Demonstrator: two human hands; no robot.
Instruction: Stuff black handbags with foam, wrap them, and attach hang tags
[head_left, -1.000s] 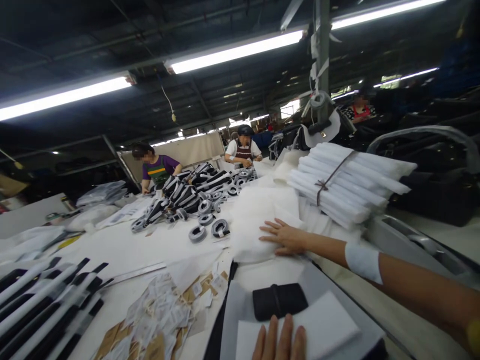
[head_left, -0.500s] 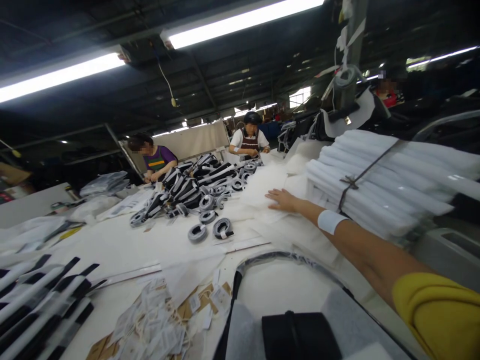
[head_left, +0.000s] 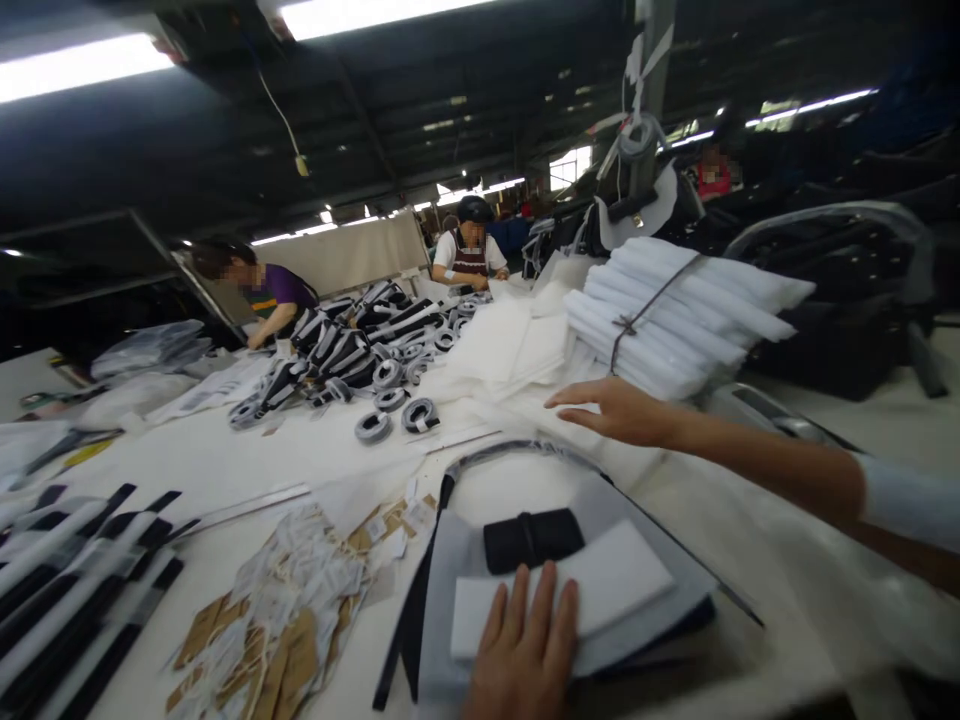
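Note:
My left hand (head_left: 521, 645) lies flat with its fingers spread on a folded white sheet (head_left: 622, 580). The sheet rests on a bag (head_left: 450, 570) covered with pale grey lining paper, its long handle (head_left: 517, 450) wrapped in clear film. Just above the sheet, a black rectangular piece (head_left: 532, 540) with a band round its middle lies on the bag. My right hand (head_left: 615, 410) hovers over the table to the right of the handle. Its fingers are stretched out, thumb apart, and I see nothing in it.
Paper tags (head_left: 292, 610) with strings lie left of the bag, near wrapped black strips (head_left: 82, 590). Coiled straps (head_left: 373, 428) and a heap of wrapped handles (head_left: 352, 350) sit beyond. A tied bundle of white foam (head_left: 675, 305) stands right. Two co-workers (head_left: 274, 290) work across the table.
My right hand has drawn back toward me from the loose white sheets. My left hand has come into view on a folded white sheet over the bag. The view has shifted.

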